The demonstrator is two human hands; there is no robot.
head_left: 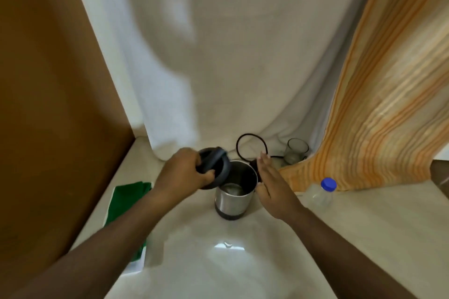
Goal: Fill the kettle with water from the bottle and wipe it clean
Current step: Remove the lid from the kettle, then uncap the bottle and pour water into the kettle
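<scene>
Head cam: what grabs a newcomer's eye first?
The open steel kettle at centre, with the left hand gripping its dark lid tipped up and the right hand flat beside its rim. Then the blue-capped bottle at right and the green cloth at left.

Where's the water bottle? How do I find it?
Start at the orange striped curtain on the right. Where its bottom meets the counter, the bottle stands, right of the kettle. It is clear plastic with the only blue cap.

One kettle [233, 198], one bottle [320, 193], one glass [295, 152], one green cloth [126, 201], two hands.
</scene>
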